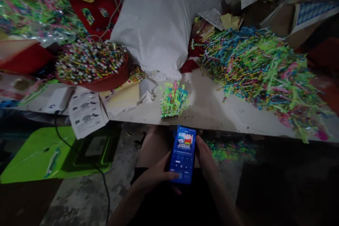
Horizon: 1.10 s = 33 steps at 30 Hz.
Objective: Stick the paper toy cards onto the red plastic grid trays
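Note:
A lit smartphone (183, 155) is held above my lap, just below the table's front edge. Its blue screen shows a cartoon picture and a pause button. My left hand (162, 170) is closed round the phone's lower left side, with the thumb lying on the lower screen. Along the right edge, my right hand (206, 155) grips the phone; its fingers are partly hidden behind it. On the table beyond the phone stands a small upright cluster of colourful plastic sticks (173, 100) with green, blue and pink tops.
A red basin (106, 83) of multicoloured sticks stands left of a big white sack (156, 24). Printed paper sheets (87, 113) overhang the table edge near a white device (59, 99) with a black cable. Right lies a colourful heap (259, 74). A green plastic stool (29, 155) is below left.

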### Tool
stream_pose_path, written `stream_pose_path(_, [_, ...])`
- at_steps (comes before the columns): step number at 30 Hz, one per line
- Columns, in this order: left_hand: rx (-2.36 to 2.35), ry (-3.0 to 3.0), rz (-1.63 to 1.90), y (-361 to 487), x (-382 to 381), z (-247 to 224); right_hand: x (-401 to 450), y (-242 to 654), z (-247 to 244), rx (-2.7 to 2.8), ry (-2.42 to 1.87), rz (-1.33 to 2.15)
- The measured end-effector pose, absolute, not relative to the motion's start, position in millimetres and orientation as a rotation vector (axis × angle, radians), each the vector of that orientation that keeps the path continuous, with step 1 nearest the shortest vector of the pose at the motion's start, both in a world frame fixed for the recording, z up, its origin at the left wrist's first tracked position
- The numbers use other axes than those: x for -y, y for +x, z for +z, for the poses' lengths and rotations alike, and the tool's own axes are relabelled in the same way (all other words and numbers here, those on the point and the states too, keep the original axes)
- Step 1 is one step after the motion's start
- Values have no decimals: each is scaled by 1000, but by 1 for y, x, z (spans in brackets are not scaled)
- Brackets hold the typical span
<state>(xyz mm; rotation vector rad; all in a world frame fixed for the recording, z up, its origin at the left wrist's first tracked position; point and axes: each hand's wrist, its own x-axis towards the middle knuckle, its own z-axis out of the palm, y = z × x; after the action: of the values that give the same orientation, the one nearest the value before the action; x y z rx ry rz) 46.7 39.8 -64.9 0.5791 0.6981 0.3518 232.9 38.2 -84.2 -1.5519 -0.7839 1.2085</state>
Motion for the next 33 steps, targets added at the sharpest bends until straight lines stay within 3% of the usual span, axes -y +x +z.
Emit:
stream_pose_path(9, [-635,731,291,41,-38,-57,-62,235,-29,1089,-1584,1106])
stream_pose_path(14, [-653,773,263,40,-38,-58,-66,235,-34,1209,-1699,960])
stream_pose_path(33, [-625,730,321,27,-37,-62,-34,233,-46,1236,-1550,1131])
